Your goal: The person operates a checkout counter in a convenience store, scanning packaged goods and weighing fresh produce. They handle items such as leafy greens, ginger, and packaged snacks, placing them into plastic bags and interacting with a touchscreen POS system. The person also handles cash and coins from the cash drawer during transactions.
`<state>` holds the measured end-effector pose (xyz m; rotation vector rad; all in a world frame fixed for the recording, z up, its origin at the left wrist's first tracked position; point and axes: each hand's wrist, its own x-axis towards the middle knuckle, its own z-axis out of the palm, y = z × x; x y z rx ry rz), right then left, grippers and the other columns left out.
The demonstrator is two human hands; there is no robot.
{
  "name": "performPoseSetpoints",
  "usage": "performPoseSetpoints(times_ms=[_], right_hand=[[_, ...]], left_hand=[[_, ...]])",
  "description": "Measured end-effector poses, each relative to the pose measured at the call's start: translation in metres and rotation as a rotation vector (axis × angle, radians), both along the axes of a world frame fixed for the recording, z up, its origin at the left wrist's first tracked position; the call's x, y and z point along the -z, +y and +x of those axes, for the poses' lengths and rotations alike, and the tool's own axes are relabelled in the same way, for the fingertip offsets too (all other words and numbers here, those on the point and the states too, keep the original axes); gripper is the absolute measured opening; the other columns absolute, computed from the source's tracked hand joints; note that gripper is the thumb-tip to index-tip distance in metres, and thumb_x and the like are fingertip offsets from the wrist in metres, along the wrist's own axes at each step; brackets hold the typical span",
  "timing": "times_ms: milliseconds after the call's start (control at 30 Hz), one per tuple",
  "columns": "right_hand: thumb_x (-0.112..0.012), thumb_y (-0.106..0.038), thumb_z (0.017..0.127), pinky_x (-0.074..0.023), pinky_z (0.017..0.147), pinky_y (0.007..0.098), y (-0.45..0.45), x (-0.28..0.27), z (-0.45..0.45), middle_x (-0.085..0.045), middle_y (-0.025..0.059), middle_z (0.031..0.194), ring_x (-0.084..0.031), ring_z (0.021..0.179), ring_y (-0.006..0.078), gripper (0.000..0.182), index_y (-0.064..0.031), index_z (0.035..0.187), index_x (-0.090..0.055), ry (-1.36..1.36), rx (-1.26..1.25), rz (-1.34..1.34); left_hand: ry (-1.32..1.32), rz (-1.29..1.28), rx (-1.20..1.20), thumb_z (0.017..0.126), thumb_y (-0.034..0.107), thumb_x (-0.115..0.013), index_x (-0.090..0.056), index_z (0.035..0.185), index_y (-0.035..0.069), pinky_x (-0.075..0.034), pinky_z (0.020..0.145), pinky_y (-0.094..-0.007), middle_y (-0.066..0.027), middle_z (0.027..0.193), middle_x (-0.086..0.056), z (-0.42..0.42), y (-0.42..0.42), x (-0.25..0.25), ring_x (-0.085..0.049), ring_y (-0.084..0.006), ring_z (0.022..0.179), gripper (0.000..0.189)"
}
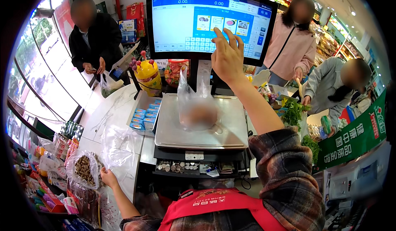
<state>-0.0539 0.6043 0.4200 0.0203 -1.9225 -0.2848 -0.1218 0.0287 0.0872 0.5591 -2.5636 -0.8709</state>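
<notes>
My right hand [227,53] is raised to the touchscreen monitor [173,23], its fingers apart and fingertips over the product pictures. Below the monitor is a metal weighing scale [167,135]. On its plate sits a clear plastic bag [185,90] around a brownish rounded item [202,115], too blurred to identify. At the left, my left hand [109,179] is at the edge of a thin clear plastic bag [119,144] lying on the marble-patterned counter [94,113]. Beside its fingertips is a bag of peanuts [85,169]. Whether the fingers grip either bag is unclear.
A cash drawer [178,167] with coins stands open under the scale. A carton of small blue boxes [144,115] and a yellow lollipop tub [148,76] are left of it. One person [94,42] stands beyond the counter; two others [290,45] are at the right, near leafy greens [292,113].
</notes>
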Motion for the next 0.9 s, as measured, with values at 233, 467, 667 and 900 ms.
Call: performPoseSetpoints(times_ms=[233,467,667,900], right_hand=[[-0.058,-0.003,0.069,-0.0302,0.095,0.0462,-0.009,-0.005,-0.014,-0.051,0.0079,0.122,-0.044,0.116,0.0279,0.027,-0.0061,0.095,-0.05,-0.066,-0.05,0.037],[-0.062,-0.036,0.075,-0.0389,0.089,0.0393,-0.029,0.042,0.033,-0.059,0.0145,0.108,-0.055,0.102,0.0301,0.044,-0.0041,0.104,-0.053,-0.67,-0.059,-0.604],[-0.062,-0.053,0.07,-0.0465,0.08,0.0409,-0.029,0.136,0.009,-0.06,0.0259,0.097,-0.059,0.094,0.0367,0.065,0.0041,0.1,-0.058,-1.017,-0.322,-0.83],[-0.053,-0.028,0.089,-0.0515,0.066,0.03,-0.144,0.132,-0.025,-0.061,0.0082,0.091,-0.06,0.076,0.0153,0.027,-0.0026,0.094,-0.059,-0.649,-0.851,-1.87]], left_hand=[[0.007,0.025,0.016,0.075,0.008,-0.053,-0.056,0.105,0.001,-0.045,0.079,-0.0377,-0.0161,0.098,-0.062,-0.007,0.001,0.002,-0.06,-0.0305,0.087,0.031],[-0.034,-0.001,0.008,0.074,0.004,-0.052,-0.053,0.109,0.002,-0.045,0.08,-0.0378,-0.0174,0.104,-0.06,0.002,-0.014,0.003,-0.06,-0.0312,0.091,0.034],[-0.11,-0.383,-0.009,0.071,0.034,-0.068,-0.04,0.127,0.002,-0.041,0.089,-0.0419,-0.0196,0.121,-0.051,0.015,-0.017,0.012,-0.051,-0.0342,0.107,0.071],[-0.05,-0.086,0.047,0.078,0.008,-0.052,-0.059,0.102,0.005,-0.047,0.074,-0.0428,-0.0185,0.087,-0.064,0.01,-0.007,0.001,-0.061,-0.0349,0.083,0.025]])
